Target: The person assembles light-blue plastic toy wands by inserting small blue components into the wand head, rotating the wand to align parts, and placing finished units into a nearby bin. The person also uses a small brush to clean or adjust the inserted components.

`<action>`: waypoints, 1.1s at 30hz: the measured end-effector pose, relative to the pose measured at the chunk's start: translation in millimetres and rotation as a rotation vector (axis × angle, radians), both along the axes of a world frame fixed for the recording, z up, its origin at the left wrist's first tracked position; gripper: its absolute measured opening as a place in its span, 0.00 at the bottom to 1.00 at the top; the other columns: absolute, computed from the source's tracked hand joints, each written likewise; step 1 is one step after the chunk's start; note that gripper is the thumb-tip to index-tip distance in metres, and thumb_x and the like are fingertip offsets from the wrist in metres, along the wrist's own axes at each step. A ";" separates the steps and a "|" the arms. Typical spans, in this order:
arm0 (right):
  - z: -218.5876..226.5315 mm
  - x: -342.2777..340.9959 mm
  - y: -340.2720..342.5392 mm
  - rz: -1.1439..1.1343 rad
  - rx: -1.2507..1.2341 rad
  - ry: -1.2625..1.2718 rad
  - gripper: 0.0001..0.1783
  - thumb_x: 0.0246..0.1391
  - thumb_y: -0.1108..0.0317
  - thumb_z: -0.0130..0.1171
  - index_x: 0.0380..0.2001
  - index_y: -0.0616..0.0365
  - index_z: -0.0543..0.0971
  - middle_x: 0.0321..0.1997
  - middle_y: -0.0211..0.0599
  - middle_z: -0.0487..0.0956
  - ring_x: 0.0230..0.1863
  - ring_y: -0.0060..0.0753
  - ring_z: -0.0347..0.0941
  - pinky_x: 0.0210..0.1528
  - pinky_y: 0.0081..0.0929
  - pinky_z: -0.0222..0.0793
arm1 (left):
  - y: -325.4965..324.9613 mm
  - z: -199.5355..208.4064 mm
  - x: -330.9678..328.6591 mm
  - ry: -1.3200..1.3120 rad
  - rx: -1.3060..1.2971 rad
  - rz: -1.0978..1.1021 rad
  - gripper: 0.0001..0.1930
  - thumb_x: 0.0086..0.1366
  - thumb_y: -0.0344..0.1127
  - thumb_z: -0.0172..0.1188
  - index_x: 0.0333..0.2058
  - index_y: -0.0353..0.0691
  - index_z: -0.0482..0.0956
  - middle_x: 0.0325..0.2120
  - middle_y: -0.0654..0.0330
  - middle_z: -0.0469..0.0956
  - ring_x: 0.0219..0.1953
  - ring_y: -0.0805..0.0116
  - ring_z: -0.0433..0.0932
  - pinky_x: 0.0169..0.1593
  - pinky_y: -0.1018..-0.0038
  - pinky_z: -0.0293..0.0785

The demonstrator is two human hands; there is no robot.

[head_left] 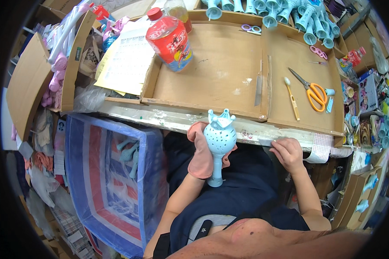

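My left hand (199, 152), in a pink glove, is closed around a light blue plastic wand (221, 139). The wand stands nearly upright in front of my dark clothing, its crown-shaped top up by the table edge. Below the crown is a round head pierced with many small holes, then a narrow handle. At the front edge of the worktable (177, 113), to the right of the wand, my bare right hand (288, 154) pinches with thumb and fingers together. Something small and greyish shows at its fingertips, too indistinct to name.
Cardboard trays (212, 56) cover the table, with a red-labelled bottle (170, 43), a toothbrush (292, 99) and orange-handled scissors (315, 96). More blue wand parts (309, 26) pile at the back. A striped lined bin (101, 172) stands at left, holding blue pieces (129, 155).
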State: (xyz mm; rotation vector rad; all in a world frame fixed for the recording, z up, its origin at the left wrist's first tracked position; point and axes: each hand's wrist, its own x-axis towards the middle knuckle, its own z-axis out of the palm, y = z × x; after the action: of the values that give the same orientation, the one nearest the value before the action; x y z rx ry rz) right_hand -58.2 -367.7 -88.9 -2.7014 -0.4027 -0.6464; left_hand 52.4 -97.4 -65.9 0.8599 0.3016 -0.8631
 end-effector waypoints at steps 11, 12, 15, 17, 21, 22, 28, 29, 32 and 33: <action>48.9 92.8 65.1 0.011 0.633 -0.013 0.08 0.49 0.78 0.67 0.33 0.62 0.79 0.31 0.39 0.77 0.25 0.33 0.75 0.24 0.24 0.71 | -10.0 0.7 -5.7 -0.125 0.122 0.063 0.45 0.61 0.79 0.33 0.41 0.36 0.74 0.26 0.55 0.79 0.18 0.69 0.72 0.17 0.76 0.63; 51.1 98.6 69.1 0.022 0.608 0.064 0.07 0.49 0.77 0.67 0.32 0.61 0.79 0.30 0.38 0.77 0.24 0.32 0.75 0.23 0.24 0.70 | -10.5 2.3 -5.4 -0.129 0.135 0.062 0.44 0.62 0.78 0.33 0.41 0.36 0.74 0.26 0.55 0.79 0.18 0.69 0.71 0.17 0.76 0.63; 53.6 106.0 71.4 -0.163 0.552 0.018 0.06 0.49 0.76 0.67 0.30 0.60 0.79 0.30 0.36 0.78 0.21 0.30 0.74 0.21 0.24 0.69 | -12.8 6.0 -3.9 -0.123 0.183 0.064 0.42 0.64 0.75 0.32 0.40 0.36 0.75 0.24 0.55 0.79 0.17 0.68 0.71 0.17 0.76 0.63; 52.9 105.6 70.3 -0.056 0.594 -0.046 0.06 0.49 0.75 0.67 0.30 0.60 0.79 0.29 0.36 0.77 0.20 0.29 0.74 0.21 0.24 0.69 | -14.0 8.2 -2.9 -0.090 0.174 0.089 0.40 0.65 0.72 0.31 0.39 0.37 0.76 0.23 0.55 0.78 0.17 0.68 0.71 0.17 0.75 0.64; 53.2 102.5 68.7 -0.107 0.585 -0.025 0.05 0.50 0.75 0.67 0.29 0.59 0.79 0.28 0.35 0.76 0.19 0.29 0.73 0.20 0.24 0.69 | -15.4 12.2 -0.9 -0.043 0.167 0.080 0.39 0.66 0.69 0.31 0.37 0.36 0.76 0.22 0.55 0.78 0.17 0.68 0.72 0.16 0.76 0.63; 53.3 104.4 68.7 -0.162 0.571 0.017 0.05 0.50 0.75 0.67 0.29 0.59 0.79 0.28 0.35 0.76 0.19 0.29 0.73 0.20 0.24 0.69 | -15.6 13.4 -1.1 -0.025 0.196 0.085 0.39 0.66 0.69 0.31 0.37 0.36 0.76 0.22 0.55 0.78 0.17 0.68 0.71 0.16 0.76 0.63; 62.8 101.6 67.2 -0.025 0.569 0.025 0.05 0.49 0.75 0.67 0.28 0.59 0.79 0.28 0.35 0.76 0.19 0.31 0.73 0.20 0.25 0.69 | -19.1 17.6 1.6 -0.043 0.239 0.083 0.37 0.66 0.67 0.33 0.34 0.35 0.77 0.21 0.56 0.78 0.15 0.68 0.70 0.16 0.76 0.62; 63.0 102.5 67.3 -0.023 0.555 0.022 0.05 0.49 0.74 0.67 0.28 0.59 0.79 0.28 0.35 0.77 0.19 0.31 0.74 0.21 0.25 0.69 | -19.8 18.0 1.3 -0.035 0.237 0.100 0.37 0.66 0.67 0.34 0.33 0.35 0.77 0.21 0.56 0.78 0.15 0.68 0.70 0.16 0.76 0.62; 63.2 104.2 65.6 -0.051 0.522 0.000 0.05 0.49 0.74 0.67 0.28 0.59 0.79 0.27 0.35 0.77 0.19 0.32 0.73 0.21 0.27 0.69 | -21.1 19.5 1.0 -0.036 0.329 0.050 0.38 0.66 0.68 0.33 0.33 0.35 0.77 0.21 0.56 0.78 0.15 0.68 0.70 0.16 0.76 0.61; 62.6 104.3 65.6 -0.103 0.505 0.009 0.05 0.49 0.73 0.67 0.28 0.58 0.79 0.27 0.35 0.77 0.19 0.32 0.73 0.21 0.27 0.68 | -21.1 20.1 1.1 -0.056 0.282 0.056 0.38 0.66 0.69 0.33 0.33 0.36 0.77 0.21 0.57 0.77 0.15 0.69 0.70 0.16 0.76 0.60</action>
State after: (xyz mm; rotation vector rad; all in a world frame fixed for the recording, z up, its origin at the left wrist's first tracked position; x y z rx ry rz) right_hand 46.0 -302.1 -26.3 -2.2508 -0.0793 -0.6602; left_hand 53.5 -118.5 -45.8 1.1302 0.4025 -0.7534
